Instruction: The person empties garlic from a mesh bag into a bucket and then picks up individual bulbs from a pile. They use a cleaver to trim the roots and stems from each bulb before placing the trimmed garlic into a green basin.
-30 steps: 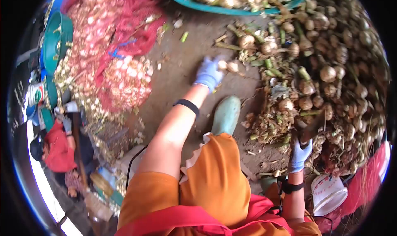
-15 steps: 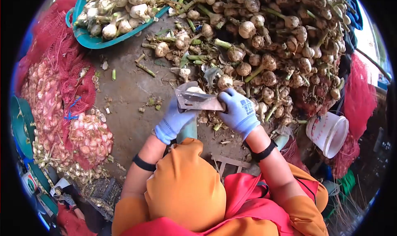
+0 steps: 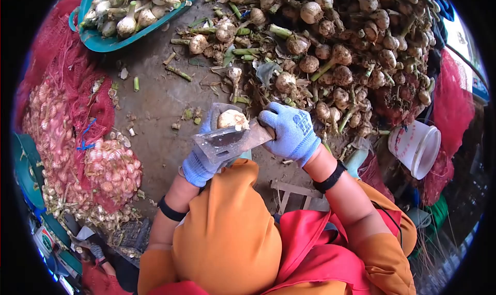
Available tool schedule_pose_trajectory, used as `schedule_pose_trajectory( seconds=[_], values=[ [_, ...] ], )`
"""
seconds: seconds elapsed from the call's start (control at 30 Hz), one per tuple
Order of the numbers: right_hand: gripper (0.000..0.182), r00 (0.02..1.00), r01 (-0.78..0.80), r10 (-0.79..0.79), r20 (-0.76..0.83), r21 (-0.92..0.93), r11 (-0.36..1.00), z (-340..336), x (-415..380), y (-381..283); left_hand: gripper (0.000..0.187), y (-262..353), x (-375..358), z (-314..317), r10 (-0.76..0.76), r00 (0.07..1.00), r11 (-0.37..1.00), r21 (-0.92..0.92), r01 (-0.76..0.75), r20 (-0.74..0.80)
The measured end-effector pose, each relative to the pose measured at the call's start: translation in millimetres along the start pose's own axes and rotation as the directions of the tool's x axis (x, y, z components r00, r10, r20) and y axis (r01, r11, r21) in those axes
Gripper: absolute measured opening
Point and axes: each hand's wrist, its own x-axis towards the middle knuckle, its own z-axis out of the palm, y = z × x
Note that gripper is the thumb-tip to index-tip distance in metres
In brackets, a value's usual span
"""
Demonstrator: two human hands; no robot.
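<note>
My left hand (image 3: 200,163), in a blue-grey glove, is closed around a pale garlic bulb (image 3: 232,120). Its fingers are partly behind a broad metal cleaver (image 3: 222,143), whose blade lies across the near side of the bulb. The handle end of the cleaver is in my gloved right hand (image 3: 291,132), thumb pressed on the metal. Just beyond my hands, a large heap of soiled garlic bulbs with stalks (image 3: 341,75) spreads to the back right. One trimmed bulb (image 3: 234,75) lies apart from the heap.
A teal basin (image 3: 106,46) of cleaned garlic stands at the back left. Red net sacks (image 3: 111,166) of garlic lie along the left. A white bucket (image 3: 408,145) is tipped on the right. Another person's gloved hand (image 3: 96,251) shows at lower left. Cut stalks (image 3: 179,73) litter the floor.
The cleaver has swung lower and to the left, with its blade tilted down. More of the garlic bulb in my left hand now shows. The whole view has shifted slightly.
</note>
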Motion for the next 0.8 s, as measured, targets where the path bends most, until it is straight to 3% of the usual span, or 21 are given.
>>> schedule_pose_trajectory(
  seconds=[0.03, 0.07, 0.1, 0.17, 0.2, 0.23, 0.27, 0.3, 0.33, 0.37, 0.4, 0.43, 0.47, 0.53, 0.57, 0.63, 0.67, 0.7, 0.73, 0.77, 0.8],
  values=[
    [0.026, 1.000, -0.002, 0.003, -0.028, 0.019, 1.000, 9, -1, 8, 0.053, 1, -2, -3, 0.100, 0.987, 0.957, 0.261, -0.130, 0.122],
    [0.024, 0.990, -0.142, 0.142, -0.010, 0.044, 0.989, 20, 0, 19, 0.057, 14, -7, 4, -0.272, 0.957, 0.871, -0.395, 0.291, 0.105],
    [0.020, 0.951, -0.306, 0.307, -0.019, 0.050, 0.951, 28, 2, 35, 0.061, 30, -7, 2, -0.179, 0.959, 0.952, -0.209, 0.225, 0.220],
    [0.019, 0.768, -0.579, 0.599, 0.229, 0.648, 0.495, 31, 5, 45, 0.066, 33, -4, 4, 0.035, 0.972, 0.999, -0.032, -0.029, 0.233],
    [0.023, 0.775, -0.554, 0.528, 0.346, 0.775, 0.305, 31, -4, 44, 0.070, 19, 0, 9, 0.058, 0.991, 0.987, 0.145, -0.076, 0.120],
    [0.025, 0.849, -0.402, 0.452, 0.273, 0.890, 0.217, 61, -7, 48, 0.077, 2, 10, 11, 0.200, 0.977, 0.916, 0.340, -0.213, 0.075],
    [0.023, 0.868, -0.338, 0.426, 0.257, 0.933, 0.126, 67, -5, 31, 0.078, -10, 1, 21, 0.023, 1.000, 0.999, -0.025, -0.023, -0.003],
    [0.022, 0.896, -0.250, 0.390, 0.212, 0.967, 0.050, 60, 5, 20, 0.080, -26, 3, 27, -0.148, 0.989, 0.914, -0.384, 0.128, -0.022],
    [0.020, 0.858, -0.463, 0.383, 0.343, 0.839, 0.286, 37, 7, 16, 0.080, -52, 1, 11, -0.446, 0.884, 0.563, -0.722, 0.401, 0.143],
    [0.022, 0.842, -0.504, 0.384, 0.379, 0.808, 0.307, 19, 10, -3, 0.067, -45, 2, 8, -0.467, 0.881, 0.558, -0.751, 0.354, 0.069],
    [0.024, 0.962, -0.203, 0.269, 0.036, 0.752, 0.627, 22, 10, -1, 0.061, -38, -2, 3, -0.444, 0.891, 0.573, -0.733, 0.367, 0.099],
    [0.025, 0.961, 0.113, 0.041, -0.272, 0.527, 0.842, 25, 11, 4, 0.055, -31, -4, -1, -0.417, 0.899, 0.588, -0.715, 0.378, 0.132],
    [0.027, 0.980, -0.050, 0.127, -0.154, 0.424, 0.904, 22, 9, 14, 0.055, -22, -2, -4, -0.421, 0.897, 0.585, -0.714, 0.385, 0.139],
    [0.028, 0.894, -0.446, 0.426, 0.136, 0.216, 0.868, 28, 10, 55, 0.054, 1, 14, -13, -0.335, 0.942, 0.863, -0.407, 0.299, -0.020],
    [0.029, 0.806, -0.584, 0.543, 0.235, 0.171, 0.793, 37, 5, 78, 0.051, 17, 33, -21, -0.236, 0.963, 0.825, -0.551, 0.128, -0.130],
    [0.029, 0.752, -0.636, 0.604, 0.266, 0.534, 0.557, 38, -15, 89, 0.081, 41, 71, -58, 0.005, 0.973, 0.653, -0.736, -0.177, -0.230],
    [0.029, 0.761, -0.578, 0.608, 0.227, 0.663, 0.476, 41, -23, 85, 0.083, 31, 80, -77, -0.005, 0.981, 0.632, -0.761, -0.146, -0.193],
    [0.034, 0.737, -0.630, 0.611, 0.288, 0.621, 0.466, 32, -25, 74, 0.085, 24, 96, -98, 0.005, 0.988, 0.612, -0.781, -0.126, -0.155],
    [0.038, 0.764, -0.616, 0.587, 0.268, 0.574, 0.539, 37, -26, 72, 0.081, -7, 115, -111, 0.191, 0.982, 0.854, -0.493, -0.168, -0.003],
    [0.042, 0.788, -0.599, 0.563, 0.250, 0.523, 0.606, 48, -29, 71, 0.073, -67, 140, -137, -0.137, 0.990, 0.989, -0.049, 0.138, 0.011],
    [0.048, 0.811, -0.575, 0.552, 0.193, 0.434, 0.693, 55, -30, 68, 0.083, -111, 155, -128, -0.035, 0.995, 0.903, 0.423, 0.072, -0.094]
  ],
)
